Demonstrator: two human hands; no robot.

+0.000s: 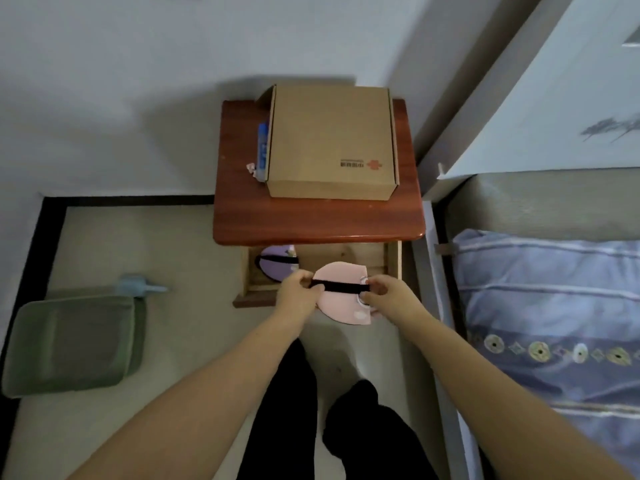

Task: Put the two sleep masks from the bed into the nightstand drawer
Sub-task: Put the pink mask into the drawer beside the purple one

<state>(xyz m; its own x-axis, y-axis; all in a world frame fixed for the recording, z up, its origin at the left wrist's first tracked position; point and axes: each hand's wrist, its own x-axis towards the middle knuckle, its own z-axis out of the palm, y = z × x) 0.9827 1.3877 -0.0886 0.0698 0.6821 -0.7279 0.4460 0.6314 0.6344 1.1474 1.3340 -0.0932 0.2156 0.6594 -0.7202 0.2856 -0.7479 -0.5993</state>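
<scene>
A pink sleep mask with a black strap is held between both hands, over the front edge of the open nightstand drawer. My left hand pinches the strap's left end and my right hand pinches the right end, so the strap is stretched flat across the mask. A purple sleep mask with a black strap lies inside the drawer at its left side, partly under the nightstand top.
A cardboard box and a blue tube sit on the nightstand. The bed with a blue striped cover is on the right. A green bin stands on the floor at left. My dark-clothed legs are below.
</scene>
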